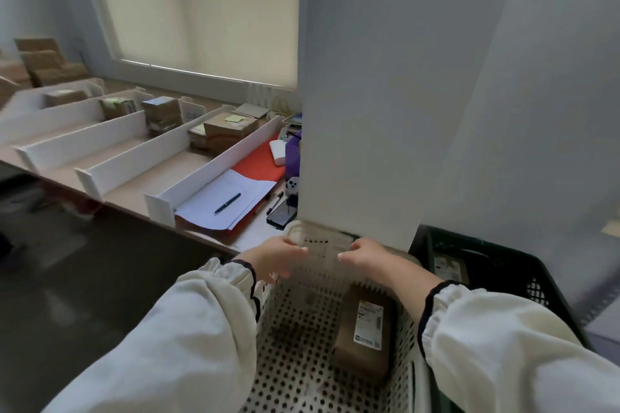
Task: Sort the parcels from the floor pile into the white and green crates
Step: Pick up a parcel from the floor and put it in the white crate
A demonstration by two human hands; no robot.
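A white perforated crate (302, 329) stands directly below me, with one brown labelled parcel (365, 329) lying inside against its right wall. To its right is a dark green crate (503, 265), and a labelled parcel (448, 266) shows inside it. Both of my hands reach to the far rim of the white crate and are blurred. My left hand (278, 256) is at the far left corner, fingers loosely extended to the right. My right hand (365, 253) is at the far right of the rim with its fingers curled under; whether they grip the rim is unclear. The floor pile is out of view.
A white pillar (362, 111) rises just behind the crates. On the left a long table (141, 188) carries white dividers with cardboard boxes (228, 134), papers with a pen (227, 203), a red folder and a phone (283, 211). Dark floor (84, 278) lies at the lower left.
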